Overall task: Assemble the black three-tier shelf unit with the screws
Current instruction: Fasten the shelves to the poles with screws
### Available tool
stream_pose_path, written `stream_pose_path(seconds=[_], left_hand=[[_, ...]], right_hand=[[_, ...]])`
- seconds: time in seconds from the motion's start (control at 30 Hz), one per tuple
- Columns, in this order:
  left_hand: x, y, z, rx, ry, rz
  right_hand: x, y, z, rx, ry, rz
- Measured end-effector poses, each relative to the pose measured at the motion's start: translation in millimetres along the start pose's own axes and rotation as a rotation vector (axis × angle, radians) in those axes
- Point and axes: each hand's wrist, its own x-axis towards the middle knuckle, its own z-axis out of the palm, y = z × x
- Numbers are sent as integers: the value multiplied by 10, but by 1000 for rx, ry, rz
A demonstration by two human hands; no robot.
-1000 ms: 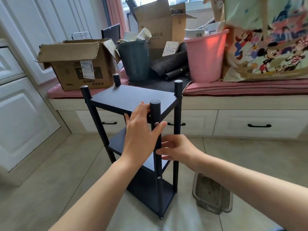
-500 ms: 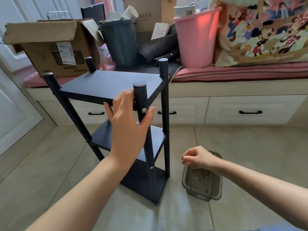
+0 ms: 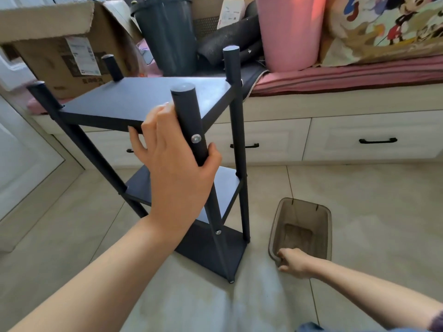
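Two hands busy: left hand (image 3: 175, 168) grips shelf post (image 3: 189, 125); right hand (image 3: 293, 262) grasps tray (image 3: 323, 226) rim, fingertips hidden.

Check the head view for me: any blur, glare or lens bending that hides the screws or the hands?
Head view: daylight from the window side, even and soft; the shelf unit and the screw on its near post are sharp; the floor at the bottom centre is smeared; the right hand at the tray is slightly soft; the wide lens bows the posts; the left hand is clear.
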Motion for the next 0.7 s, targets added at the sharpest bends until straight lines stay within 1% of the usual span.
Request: stream_pose_path(seconds=[0.13, 0.33, 0.47, 0.57, 0.7], left_hand=[[-7, 8, 10, 19, 11, -6], [-12, 41, 1, 12, 19, -7], [-11, 58, -7, 9, 12, -13], [-16, 52, -6, 8, 14, -11], [-18, 48, -2, 9, 17, -7]], right_hand=[[-123, -89, 104, -14, 22, -95], [-300, -359, 296, 20, -174, -229], [-347, -470, 457, 63, -236, -277], [-308, -475, 453, 104, -199, -283], [-179, -338, 321, 91, -93, -252]])
